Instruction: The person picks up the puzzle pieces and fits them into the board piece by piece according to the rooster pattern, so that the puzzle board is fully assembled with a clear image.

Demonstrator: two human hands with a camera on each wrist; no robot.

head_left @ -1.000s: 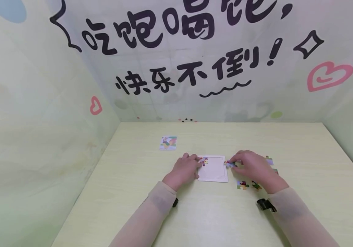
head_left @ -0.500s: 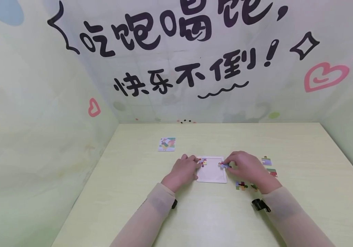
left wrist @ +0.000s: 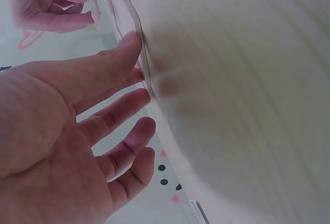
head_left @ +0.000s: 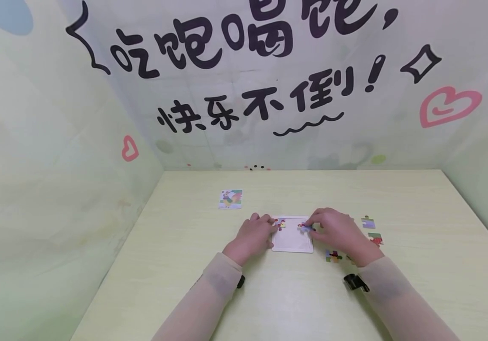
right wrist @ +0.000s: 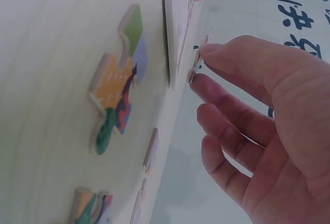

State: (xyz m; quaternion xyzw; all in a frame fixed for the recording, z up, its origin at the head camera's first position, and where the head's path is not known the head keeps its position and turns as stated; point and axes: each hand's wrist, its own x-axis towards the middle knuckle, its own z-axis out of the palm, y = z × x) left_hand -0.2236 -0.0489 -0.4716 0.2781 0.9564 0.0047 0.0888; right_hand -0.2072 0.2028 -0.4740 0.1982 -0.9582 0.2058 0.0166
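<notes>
Puzzle piece [head_left: 302, 227]: pinched in right hand [head_left: 338, 233]; shifted from outside the tray [head_left: 291, 242] to over its far right corner; judged nearer fitting, not yet seated. Tray: on desk [head_left: 295, 303]. Left hand [head_left: 252, 236]: fingers loosely extended, touching tray's left edge, unmoved.

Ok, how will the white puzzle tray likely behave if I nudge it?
The white puzzle tray probably slides rather than tips, lying flat on the table. Its thin, straight edges suggest it's stiff and light. The left hand touching its edge may resist.
</notes>
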